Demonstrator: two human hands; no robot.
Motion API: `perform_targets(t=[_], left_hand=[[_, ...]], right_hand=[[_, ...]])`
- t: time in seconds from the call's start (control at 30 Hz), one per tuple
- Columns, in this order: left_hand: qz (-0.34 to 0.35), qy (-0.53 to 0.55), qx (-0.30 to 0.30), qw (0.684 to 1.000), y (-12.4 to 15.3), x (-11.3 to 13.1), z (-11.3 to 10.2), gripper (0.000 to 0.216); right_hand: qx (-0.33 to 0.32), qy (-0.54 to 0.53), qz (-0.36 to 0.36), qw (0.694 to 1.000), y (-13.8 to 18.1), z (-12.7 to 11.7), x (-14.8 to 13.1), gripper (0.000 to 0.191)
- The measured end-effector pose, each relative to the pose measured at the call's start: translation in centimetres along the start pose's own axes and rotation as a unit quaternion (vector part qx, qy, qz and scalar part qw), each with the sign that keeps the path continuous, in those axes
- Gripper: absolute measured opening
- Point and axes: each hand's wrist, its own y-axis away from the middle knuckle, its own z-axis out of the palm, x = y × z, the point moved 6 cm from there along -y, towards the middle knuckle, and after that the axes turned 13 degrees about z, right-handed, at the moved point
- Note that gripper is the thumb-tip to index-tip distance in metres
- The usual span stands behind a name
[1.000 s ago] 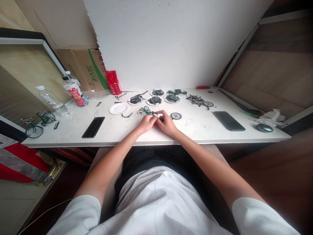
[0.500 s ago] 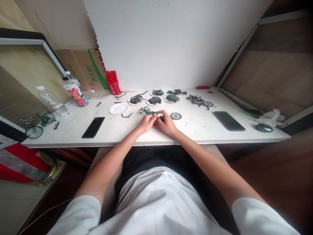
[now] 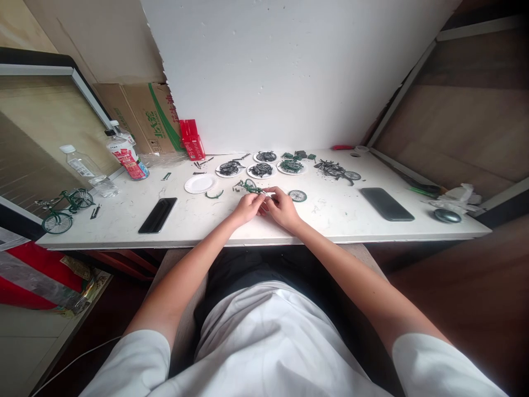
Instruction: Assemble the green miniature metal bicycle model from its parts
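Observation:
Close together near the table's front edge, my two hands work on a small green model bicycle (image 3: 250,186), partly built, with one wheel visible at its far end. My left hand (image 3: 247,209) is closed around its near part. The fingers of my right hand (image 3: 283,208) are pinched at the same spot, by a thin pale piece (image 3: 268,194) too small to name. My hands hide the bicycle's near end. Just right of them lies a loose spoked wheel (image 3: 297,196). A curved green part (image 3: 215,195) lies to the left, beside a white paper plate (image 3: 189,184).
Behind my hands are several plates of dark and green parts (image 3: 261,170), with a parts pile (image 3: 336,170) to their right. A finished model bicycle (image 3: 66,208), bottles (image 3: 127,157) and a phone (image 3: 158,215) are left. A dark phone-like slab (image 3: 387,204) and a mouse (image 3: 447,215) lie right.
My hands stay in nearly the same place, with small finger movements. The green bicycle has shifted slightly, and the thin pale piece between the fingers shows more clearly.

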Motion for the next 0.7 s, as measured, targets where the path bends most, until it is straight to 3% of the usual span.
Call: perform_targets(t=[0.7], left_hand=[[0.011, -0.038, -0.008, 0.999, -0.18, -0.96, -0.16, 0.034]], right_hand=[[0.003, 0.001, 0.002, 1.000, 0.31, -0.23, -0.40, 0.033]])
